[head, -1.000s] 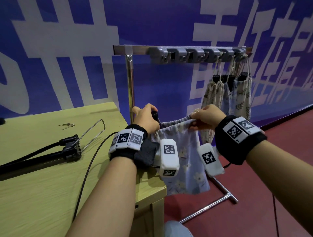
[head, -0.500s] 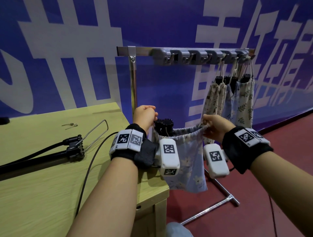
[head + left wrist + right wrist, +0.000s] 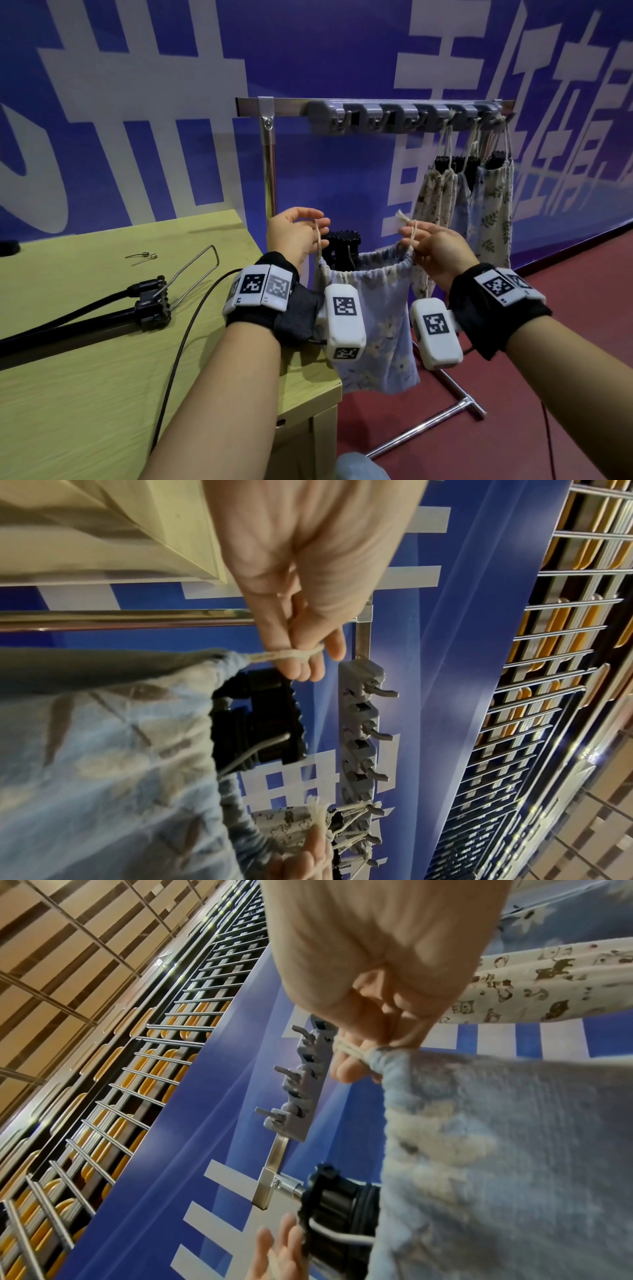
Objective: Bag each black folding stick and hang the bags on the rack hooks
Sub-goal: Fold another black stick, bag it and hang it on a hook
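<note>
Centre frame, both hands have left the bag's rim: the left hand and right hand now each pinch a drawstring of the blue floral bag, black folding stick apparently seated inside, ready for cinching

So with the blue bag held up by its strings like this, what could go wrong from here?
1. The black folding stick pokes out of the blue bag, whose mouth is wide open; it might tip out before the cords cinch.
2. The left hand and right hand each only pinch a thin drawstring; a slip would likely drop the bag.
3. The rack hooks at the right end are already crowded with hung bags, so cords could tangle there.
</note>
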A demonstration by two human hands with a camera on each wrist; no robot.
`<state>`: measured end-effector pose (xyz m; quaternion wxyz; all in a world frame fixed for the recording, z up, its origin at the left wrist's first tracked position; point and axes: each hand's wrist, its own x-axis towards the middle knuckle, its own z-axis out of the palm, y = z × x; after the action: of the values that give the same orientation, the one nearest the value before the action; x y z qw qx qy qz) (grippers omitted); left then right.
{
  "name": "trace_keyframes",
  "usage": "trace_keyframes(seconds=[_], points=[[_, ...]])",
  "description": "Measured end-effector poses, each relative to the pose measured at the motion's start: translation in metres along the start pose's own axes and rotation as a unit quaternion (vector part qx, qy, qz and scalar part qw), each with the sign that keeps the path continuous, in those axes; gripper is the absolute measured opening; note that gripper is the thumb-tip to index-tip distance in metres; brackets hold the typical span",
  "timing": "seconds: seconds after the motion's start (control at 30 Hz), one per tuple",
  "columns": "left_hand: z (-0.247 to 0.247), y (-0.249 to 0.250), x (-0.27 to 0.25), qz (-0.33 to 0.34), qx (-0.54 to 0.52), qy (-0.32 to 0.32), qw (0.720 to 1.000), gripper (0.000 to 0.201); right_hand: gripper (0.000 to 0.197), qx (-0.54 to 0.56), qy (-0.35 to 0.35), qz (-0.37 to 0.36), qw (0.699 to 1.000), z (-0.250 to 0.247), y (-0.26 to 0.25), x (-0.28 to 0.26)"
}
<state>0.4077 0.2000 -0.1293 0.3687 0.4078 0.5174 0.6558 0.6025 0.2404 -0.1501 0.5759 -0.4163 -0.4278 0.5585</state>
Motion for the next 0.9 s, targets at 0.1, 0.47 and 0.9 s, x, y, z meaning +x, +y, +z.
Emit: trace_keyframes(seconds=[0.1,0.47,0.9], points=[[0.000,0.000,-0.003,0.000,-0.012,-0.014,1.000,0.026,0.042,0.008,-0.015,-0.025,1.000,0.002,0.004,-0.003],[-0.001,-0.002,-0.004,0.000,0.028,-0.043,0.999,0.014,0.028,-0.065,-0.007,-0.070,0.995,0.005,0.006,-0.001],[0.002,-0.001,-0.008,-0.037,0.041,-0.071,0.996,0.018,0.018,-0.062,-0.025,-0.027,0.997,0.013,0.011,-0.008]])
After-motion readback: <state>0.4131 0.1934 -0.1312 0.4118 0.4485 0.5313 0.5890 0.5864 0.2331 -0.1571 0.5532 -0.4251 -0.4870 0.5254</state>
